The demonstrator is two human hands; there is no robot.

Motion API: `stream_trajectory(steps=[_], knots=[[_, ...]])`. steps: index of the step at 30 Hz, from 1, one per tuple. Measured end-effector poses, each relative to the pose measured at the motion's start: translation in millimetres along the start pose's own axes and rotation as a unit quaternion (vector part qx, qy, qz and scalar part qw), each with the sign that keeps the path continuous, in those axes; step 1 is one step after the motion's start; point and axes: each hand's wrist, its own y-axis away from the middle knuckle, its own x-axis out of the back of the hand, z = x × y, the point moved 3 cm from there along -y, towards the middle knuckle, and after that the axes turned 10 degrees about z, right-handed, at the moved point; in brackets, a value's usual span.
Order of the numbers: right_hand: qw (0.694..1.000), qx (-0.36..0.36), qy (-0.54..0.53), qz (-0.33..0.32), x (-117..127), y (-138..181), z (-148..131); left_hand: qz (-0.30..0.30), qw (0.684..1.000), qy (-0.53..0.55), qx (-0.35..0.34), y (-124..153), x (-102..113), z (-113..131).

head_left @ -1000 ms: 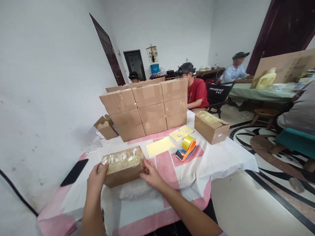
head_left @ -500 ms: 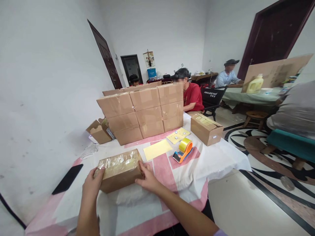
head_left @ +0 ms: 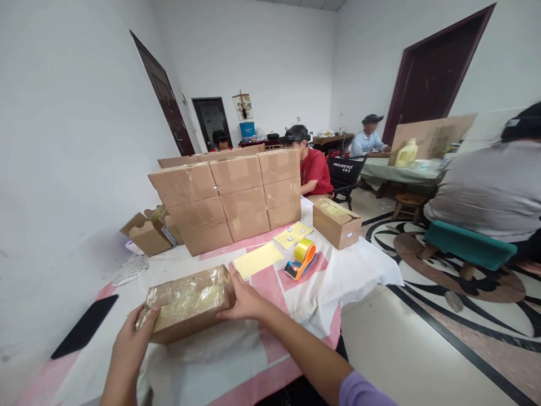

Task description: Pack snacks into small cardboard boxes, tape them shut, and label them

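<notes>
A brown cardboard box (head_left: 186,307), its top covered with shiny clear tape, is held between my two hands over the near part of the table. My left hand (head_left: 133,335) grips its left end, with the thumb near the top edge. On the opposite end, my right hand (head_left: 243,296) is pressed with its thumb low on the side; some of its fingers are hidden behind the box. Beyond the right hand lie a yellow sheet (head_left: 258,260) and an orange and blue tape dispenser (head_left: 302,260) with a yellow roll.
A wall of stacked cartons (head_left: 228,203) stands across the table's back. Farther right is another taped carton (head_left: 338,223); a spotted yellow card (head_left: 292,235) lies before it. A black flat pad (head_left: 87,326) and open cartons (head_left: 147,234) sit left. Other people sit beyond.
The view has swung to the right, bringing more of a grey-shirted person into sight. My right hand has shifted its hold on the box's right end; both hands stay on the box.
</notes>
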Motion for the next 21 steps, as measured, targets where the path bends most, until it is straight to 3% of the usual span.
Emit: stream_trajectory(steps=[4,8,11,14,17,21], knots=[[0.999,0.040,0.022,-0.029,4,-9,-11,0.026,0.999,0.041,0.001,13,9,-3],[0.998,0.055,0.008,0.032,16,14,-21,0.013,0.986,0.160,0.042,38,13,-10],[0.991,0.046,-0.024,0.122,51,53,-22,-0.016,0.962,0.256,0.094,57,3,-17],[0.970,0.031,-0.020,0.241,107,109,-21,-0.057,0.959,0.259,0.097,72,-19,-21],[0.915,0.046,0.049,0.397,178,180,-29,-0.085,0.965,0.237,0.074,82,-46,-24],[0.770,0.063,0.227,0.593,273,272,-41,-0.083,0.979,0.182,0.031,91,-74,-29]])
